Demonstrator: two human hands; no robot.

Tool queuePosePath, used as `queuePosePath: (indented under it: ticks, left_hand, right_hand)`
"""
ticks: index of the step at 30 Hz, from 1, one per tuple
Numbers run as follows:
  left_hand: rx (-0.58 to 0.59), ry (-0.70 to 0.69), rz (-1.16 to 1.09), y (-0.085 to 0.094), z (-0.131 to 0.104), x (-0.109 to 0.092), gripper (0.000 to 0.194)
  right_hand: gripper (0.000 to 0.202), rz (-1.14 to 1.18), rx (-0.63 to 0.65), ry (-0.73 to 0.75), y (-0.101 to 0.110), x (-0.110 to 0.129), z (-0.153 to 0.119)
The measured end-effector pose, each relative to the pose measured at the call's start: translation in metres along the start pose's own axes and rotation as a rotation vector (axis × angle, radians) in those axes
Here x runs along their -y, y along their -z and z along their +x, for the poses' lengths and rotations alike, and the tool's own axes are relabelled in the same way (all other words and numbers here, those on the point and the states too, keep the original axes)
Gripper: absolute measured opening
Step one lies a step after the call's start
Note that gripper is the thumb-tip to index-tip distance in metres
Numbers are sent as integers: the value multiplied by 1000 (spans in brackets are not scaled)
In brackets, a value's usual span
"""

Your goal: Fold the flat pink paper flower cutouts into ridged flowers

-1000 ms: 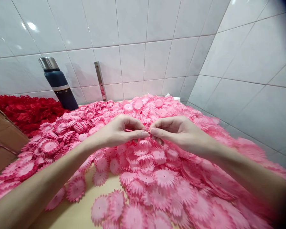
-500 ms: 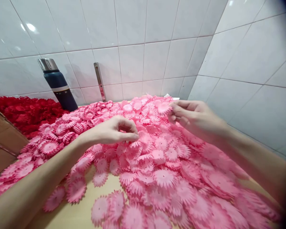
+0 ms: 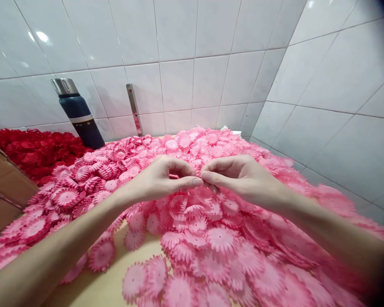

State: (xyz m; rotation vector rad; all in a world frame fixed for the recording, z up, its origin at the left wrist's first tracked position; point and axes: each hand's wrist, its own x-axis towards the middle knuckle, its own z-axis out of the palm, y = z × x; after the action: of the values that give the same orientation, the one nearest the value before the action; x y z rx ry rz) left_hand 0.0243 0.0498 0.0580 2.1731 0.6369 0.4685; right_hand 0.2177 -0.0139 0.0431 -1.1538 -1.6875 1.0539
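Observation:
Over the middle of a heap of pink scalloped flower petal discs point(image 3: 222, 238), my two hands meet at the fingertips. My left hand point(image 3: 169, 177) is closed in a pinch, its thumb laid along the tips of its bent fingers. My right hand point(image 3: 237, 175) pinches too, thumb against fingers, right up against the left fingertips. Whatever sits between the fingers is hidden or too small to name. The discs have toothed edges, and many show a small hole in the centre.
A dark blue bottle point(image 3: 81, 117) with a steel cap leans at the back left, beside a pile of red petal pieces point(image 3: 35, 151). A cardboard box point(image 3: 6, 187) stands at the left edge. White tiled walls point(image 3: 176, 85) close off the back and right; a metal strip point(image 3: 133, 108) is fixed there.
My right hand has come left and down from the back of the heap to meet my left hand. The pink disc at its fingertips no longer shows there. My left hand shifted slightly right.

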Motion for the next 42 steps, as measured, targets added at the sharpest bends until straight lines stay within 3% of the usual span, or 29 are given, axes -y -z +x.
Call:
queuePosePath:
  ticks: [19, 33, 39, 42]
  left_hand:
    - [53, 47, -149, 5, 1, 7, 21]
    - [57, 32, -108, 3, 1, 2, 24]
    - [69, 22, -96, 3, 0, 0, 21]
    - [38, 24, -101, 7, -1, -1, 18]
  right_hand:
    - [22, 22, 39, -37, 3, 0, -1]
    - [22, 44, 57, -9, -1, -4, -2]
    - [20, 41, 79, -3, 7, -2, -1]
    - [18, 43, 29, 21, 18, -5, 1]
